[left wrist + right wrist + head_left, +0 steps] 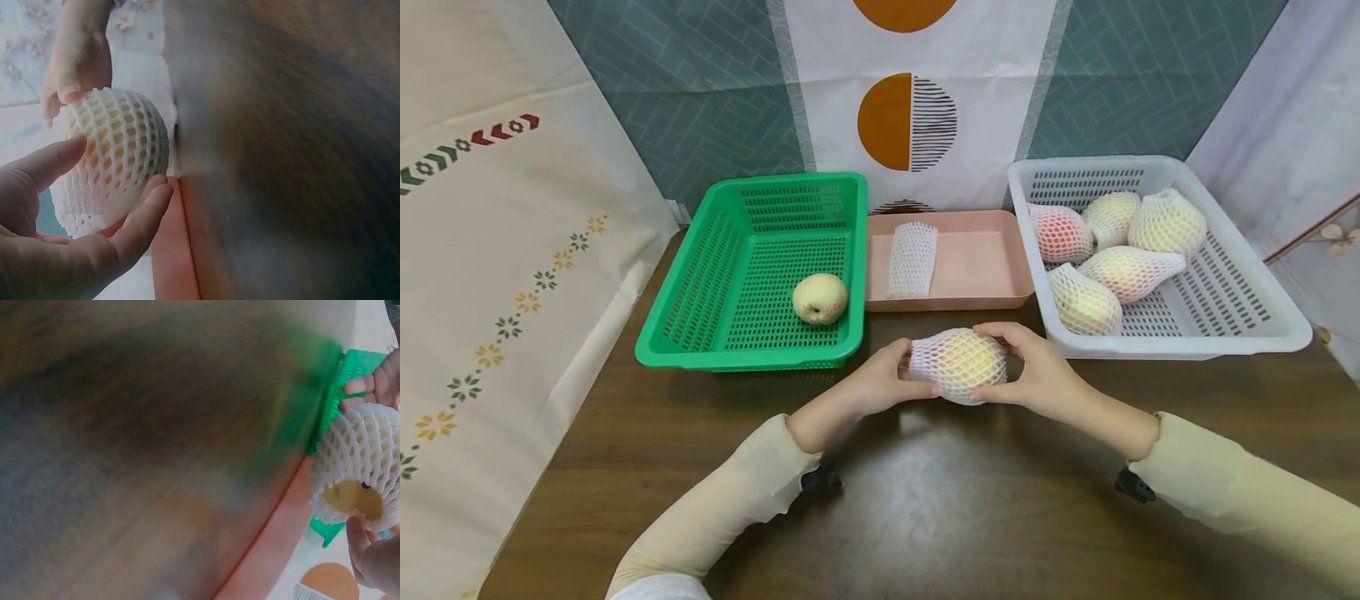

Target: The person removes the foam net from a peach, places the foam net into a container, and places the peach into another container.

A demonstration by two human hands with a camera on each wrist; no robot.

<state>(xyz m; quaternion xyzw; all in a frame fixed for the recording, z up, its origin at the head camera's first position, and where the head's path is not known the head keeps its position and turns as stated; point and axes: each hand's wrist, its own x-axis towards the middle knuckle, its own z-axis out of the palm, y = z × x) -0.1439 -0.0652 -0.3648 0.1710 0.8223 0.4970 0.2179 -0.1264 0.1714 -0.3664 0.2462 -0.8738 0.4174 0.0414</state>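
Between my two hands is a pale yellow, apple-like fruit in a white foam net (964,365), just above the dark table. My left hand (883,382) grips the gathered, loose end of the net, thumb on the near side. At the rounder end, my right hand (1036,373) holds the fruit between thumb and fingers. The right wrist view shows bare yellow skin with a dark spot at the net's opening (355,497). In the left wrist view the net (115,144) narrows toward the left palm.
A green basket (662,333) at left holds one bare yellowish fruit (820,298). In the pink tray (977,258) lies an empty foam net (913,260). The white basket (1210,343) at right holds several netted fruits (1131,271). Patterned cloths (700,75) hang behind the table.
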